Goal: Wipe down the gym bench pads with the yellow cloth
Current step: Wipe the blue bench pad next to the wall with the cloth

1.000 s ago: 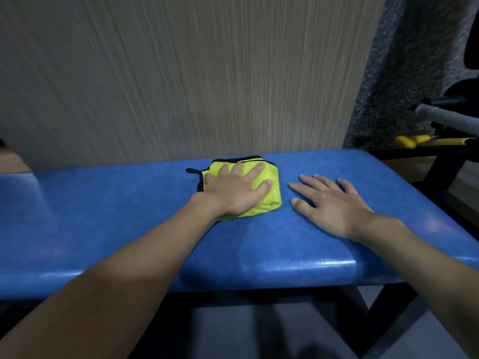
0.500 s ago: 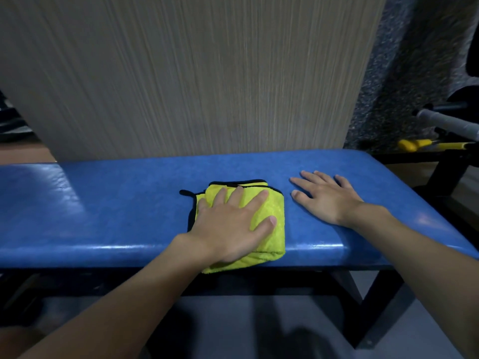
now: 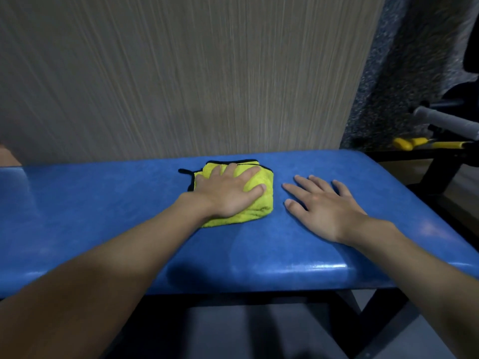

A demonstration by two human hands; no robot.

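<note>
Because wiping needs pressure, the spread left hand (image 3: pixel 228 194) flattens the yellow cloth (image 3: pixel 261 204). At 3 o'clock the splayed right hand (image 3: pixel 329 208) likely braces.

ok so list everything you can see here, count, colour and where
bench pad: 1, blue, across the middle of the view
bench frame: 1, black, under the pad
cloth: 1, yellow with black edging, folded, on the pad
wall panel: 1, beige, behind the bench
bar grip: 1, grey, far right
yellow handle: count unclear, below the bar grip
left hand: flat on the cloth
right hand: flat on the pad, right of the cloth, apart from it
</note>
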